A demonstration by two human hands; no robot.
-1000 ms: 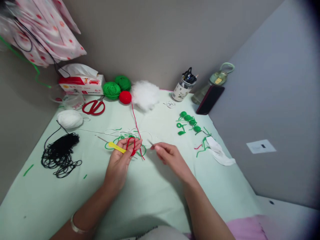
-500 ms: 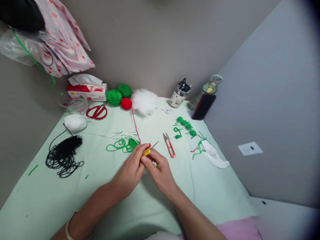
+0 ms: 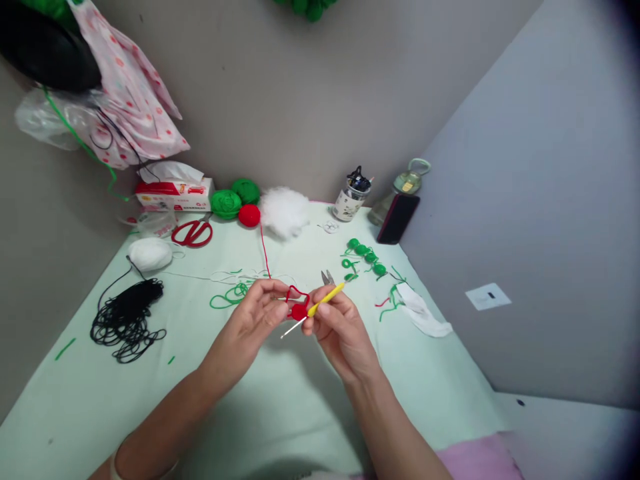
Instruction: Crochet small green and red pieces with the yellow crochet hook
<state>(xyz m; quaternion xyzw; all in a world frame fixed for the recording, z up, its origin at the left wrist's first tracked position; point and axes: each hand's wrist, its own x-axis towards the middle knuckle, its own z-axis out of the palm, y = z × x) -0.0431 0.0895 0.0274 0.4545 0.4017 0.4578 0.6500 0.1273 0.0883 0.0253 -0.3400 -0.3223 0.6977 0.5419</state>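
Between my two hands is a small red crocheted piece (image 3: pixel 299 311) with a loop of red yarn (image 3: pixel 299 289) standing up from it. My left hand (image 3: pixel 257 313) pinches the piece and yarn from the left. In my right hand (image 3: pixel 340 323) is a crochet hook (image 3: pixel 327 299) with a yellow handle, its metal tip pointing down to the left; the right fingertips are also at the red piece. A red strand runs back to a red yarn ball (image 3: pixel 249 215). Thread snips (image 3: pixel 327 277) lie partly hidden behind my right hand.
At the left are black yarn (image 3: pixel 127 320), white yarn (image 3: pixel 150 255) and red scissors (image 3: pixel 193 233). Green yarn balls (image 3: pixel 226 204) and white stuffing (image 3: pixel 285 212) sit at the back. Small green pieces (image 3: pixel 369 257), a phone (image 3: pixel 399 219) and a bottle (image 3: pixel 385 200) are at the right.
My hands have moved apart slightly. The hook has swung so its tip points down-left and its yellow handle shows; the red piece and a wide yarn loop are now visible.
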